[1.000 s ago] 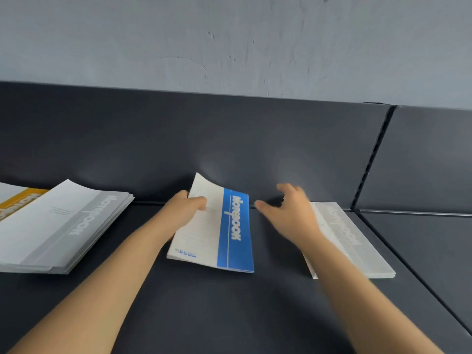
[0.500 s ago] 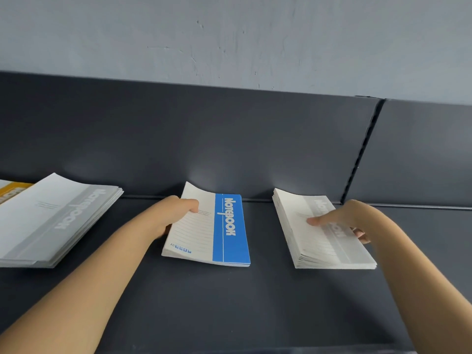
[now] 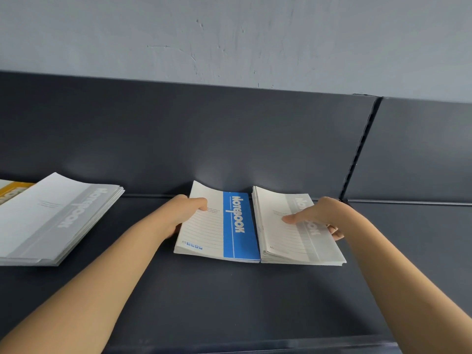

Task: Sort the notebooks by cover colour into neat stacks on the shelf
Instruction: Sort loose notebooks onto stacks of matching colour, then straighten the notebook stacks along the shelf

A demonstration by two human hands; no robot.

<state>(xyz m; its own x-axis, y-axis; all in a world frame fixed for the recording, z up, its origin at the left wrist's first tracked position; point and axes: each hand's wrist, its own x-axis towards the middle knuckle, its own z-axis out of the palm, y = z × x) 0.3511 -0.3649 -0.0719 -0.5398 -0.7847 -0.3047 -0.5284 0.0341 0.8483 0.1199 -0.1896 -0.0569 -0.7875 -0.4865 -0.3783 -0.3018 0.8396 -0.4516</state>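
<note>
From the head camera, looking down on a dark shelf against a dark back panel, there are three lots of notebooks. In the middle lies the blue notebook stack, its far edge near the back panel. The left hand grasps its left edge, thumb on top of the cover and fingers tucked out of sight beneath. Touching it on the right is the small grey notebook stack. The right hand holds this one from its right side, thumb pressed flat on the top cover and fingertips showing under the right edge. Well apart to the left sits the large grey notebook stack, lying askew with its layers fanned, and partly covering a yellow notebook at the frame's edge.

These look like thin, soft-covered paper notebooks: light singly, floppy, and prone to slide over one another. The far corners of both held stacks curl upward, which suggests little stiffness. A stack seems best taken by its long side edges, thumb above and fingers below, so that the layers stay pinched together. Lifting by a corner would likely let them sag or fan. The spine side should be firmer to grip than the loose page side.
</note>
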